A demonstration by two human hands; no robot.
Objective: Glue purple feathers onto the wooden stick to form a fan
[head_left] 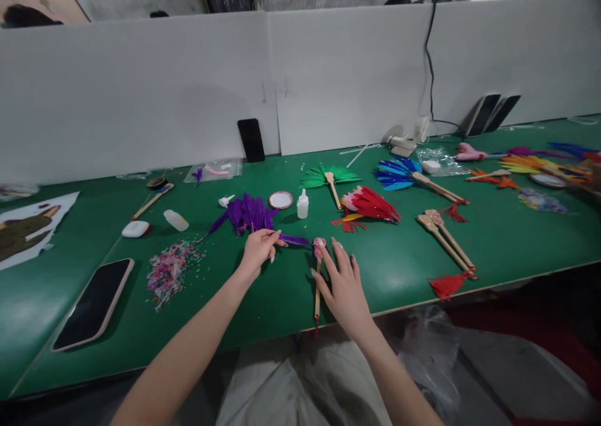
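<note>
Near the front edge of the green table, your left hand is pinched on a purple feather, thumb and fingertips closed over it, with the quill aimed at the pink-crusted head of a wooden stick. Your right hand has its fingers spread at that head, index by the crust and thumb beside the handle; how firmly it presses, you can't tell from this view. The two hands stand apart, bridged by the feather, and whether the quill actually meets the head is too small to make out. Should the right fingers bear down unevenly, the slim handle could roll and throw the quill off line; its lower end lies at the table edge, so a knock there could tip it over. Too tight a pinch might bend the feather. Just beyond your left hand sits the purple feather pile, light enough that a dragging wrist could scatter it. Past it stand a white bottle, easily toppled by a long reach, and a round dish. Farther left lies loose confetti, which a sweeping forearm could spread.
</note>
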